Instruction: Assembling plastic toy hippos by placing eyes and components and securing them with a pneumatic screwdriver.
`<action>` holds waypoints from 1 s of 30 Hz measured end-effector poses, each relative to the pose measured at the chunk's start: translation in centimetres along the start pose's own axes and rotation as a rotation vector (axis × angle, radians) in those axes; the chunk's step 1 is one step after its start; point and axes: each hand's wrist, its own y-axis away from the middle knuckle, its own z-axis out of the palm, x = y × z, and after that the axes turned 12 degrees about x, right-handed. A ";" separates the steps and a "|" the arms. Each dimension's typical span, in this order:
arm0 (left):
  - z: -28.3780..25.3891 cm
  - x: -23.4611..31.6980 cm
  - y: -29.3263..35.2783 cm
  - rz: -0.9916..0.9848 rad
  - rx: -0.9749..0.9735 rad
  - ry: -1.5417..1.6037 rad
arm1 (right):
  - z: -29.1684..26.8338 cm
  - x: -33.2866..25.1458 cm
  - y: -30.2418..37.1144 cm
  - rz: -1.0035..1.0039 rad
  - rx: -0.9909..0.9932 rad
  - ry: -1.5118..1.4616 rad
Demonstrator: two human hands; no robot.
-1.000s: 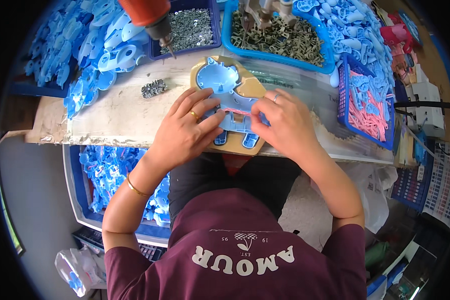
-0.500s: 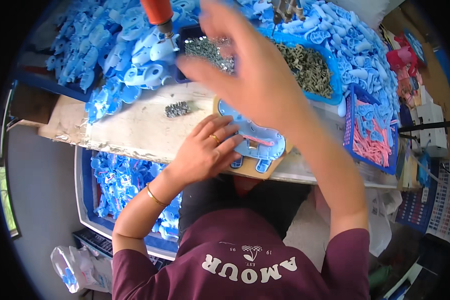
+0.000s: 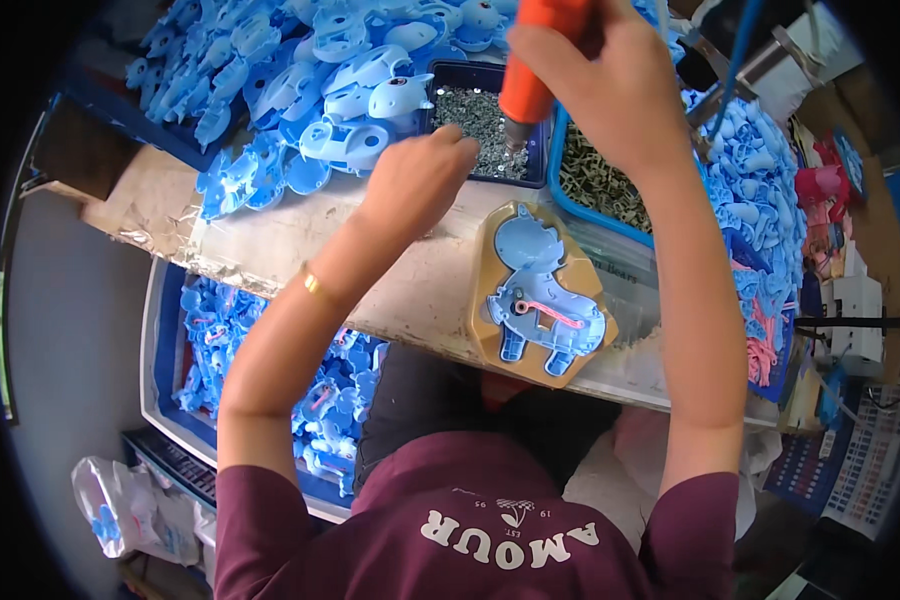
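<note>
My right hand (image 3: 620, 95) is wrapped round an orange power screwdriver (image 3: 538, 75), its tip pointing down over the dark tray of small metal screws (image 3: 470, 112). Close to that tray's left edge is my left hand (image 3: 420, 180), fingers pinched together; whatever they hold is too small or hidden. Below both hands a blue animal-shaped plastic shell (image 3: 530, 245) lies in a tan fixture block (image 3: 485, 300) at the table's front edge. Inside the shell sit a pink strip (image 3: 555, 312) and a small round metal part (image 3: 521, 307).
Loose blue shells (image 3: 345, 140) are heaped at the back left. Right of the screws stands a light-blue tray of metal clips (image 3: 595, 180). A basket with pink strips (image 3: 765, 350) is farther right. Below the table is a bin of blue parts (image 3: 220, 330).
My right hand has taken hold of the hanging screwdriver and brought it over the screw tray. My left hand has left the shell and moved up, closing its fingers.
</note>
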 end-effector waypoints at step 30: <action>-0.7 7.4 4.5 0.466 0.231 0.333 | -5.4 -4.2 6.9 0.625 -0.006 -0.442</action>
